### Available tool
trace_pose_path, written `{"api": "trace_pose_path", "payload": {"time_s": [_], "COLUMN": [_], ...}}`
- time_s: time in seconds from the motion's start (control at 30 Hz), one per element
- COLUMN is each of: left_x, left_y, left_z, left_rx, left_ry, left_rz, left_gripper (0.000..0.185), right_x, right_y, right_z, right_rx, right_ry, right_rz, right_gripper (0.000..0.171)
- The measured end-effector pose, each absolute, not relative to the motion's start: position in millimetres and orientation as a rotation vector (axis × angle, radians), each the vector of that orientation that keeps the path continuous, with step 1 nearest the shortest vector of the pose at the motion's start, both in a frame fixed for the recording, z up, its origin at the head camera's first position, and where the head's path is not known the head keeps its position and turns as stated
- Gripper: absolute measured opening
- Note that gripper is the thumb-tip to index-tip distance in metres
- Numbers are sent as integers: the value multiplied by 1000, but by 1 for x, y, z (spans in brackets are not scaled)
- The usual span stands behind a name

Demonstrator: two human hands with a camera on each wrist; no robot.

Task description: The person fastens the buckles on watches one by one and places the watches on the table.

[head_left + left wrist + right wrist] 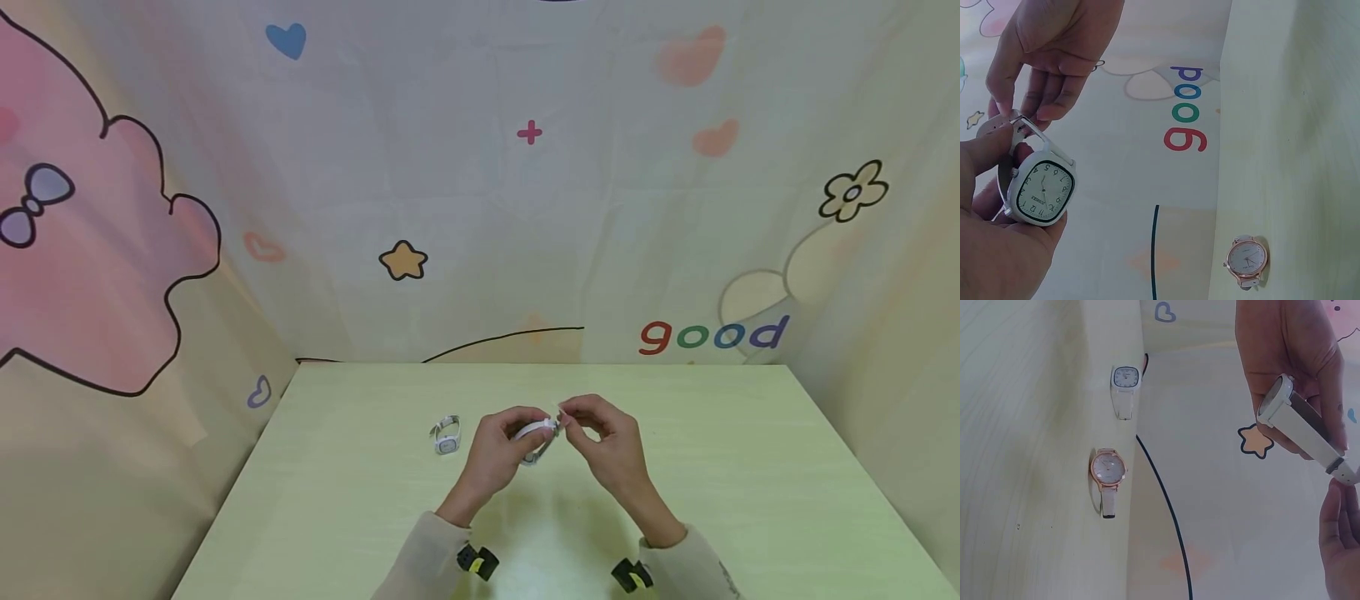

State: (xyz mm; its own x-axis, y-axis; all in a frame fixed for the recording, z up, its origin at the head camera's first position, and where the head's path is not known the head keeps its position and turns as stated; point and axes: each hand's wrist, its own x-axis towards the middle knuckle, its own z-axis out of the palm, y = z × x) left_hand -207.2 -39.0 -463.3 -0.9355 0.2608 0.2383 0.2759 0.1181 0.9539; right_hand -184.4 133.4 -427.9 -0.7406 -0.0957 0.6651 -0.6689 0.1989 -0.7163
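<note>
Both hands hold a white-strapped watch point(538, 431) above the table's middle. My left hand point(501, 442) grips its case, whose squarish white dial point(1043, 190) faces the left wrist camera. My right hand point(600, 435) pinches the strap's buckle end point(1016, 120) between fingertips and thumb. From the right wrist view the watch point(1300, 425) is seen edge-on, with its strap running down to my right fingertips point(1338, 506).
A second white square watch point(447, 435) point(1125, 387) lies on the pale green table point(750, 467) left of my hands. A rose-gold round watch point(1246, 259) point(1108, 475) lies near it. A cartoon-printed cloth backdrop point(480, 208) rises behind and beside the table.
</note>
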Motion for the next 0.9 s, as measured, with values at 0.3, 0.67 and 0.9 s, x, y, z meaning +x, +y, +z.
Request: {"api": "trace_pose_path", "payload": {"time_s": [0.3, 0.67, 0.9], "left_x": [-206, -208, -208], "left_y": [-41, -41, -41], "left_z": [-462, -461, -462], "left_rx": [-610, -578, -573], "left_ry": [-2384, -2390, -2336], "left_rz": [-2019, -2041, -2077], "left_gripper": [18, 17, 19], "right_x": [-183, -181, -179], "right_y": [138, 143, 144], "right_z": [-428, -424, -423], "right_rx": [732, 695, 668], "right_ry": [-2045, -2123, -2193], "right_rz": [1558, 1494, 1455], "right_gripper": [18, 16, 17]}}
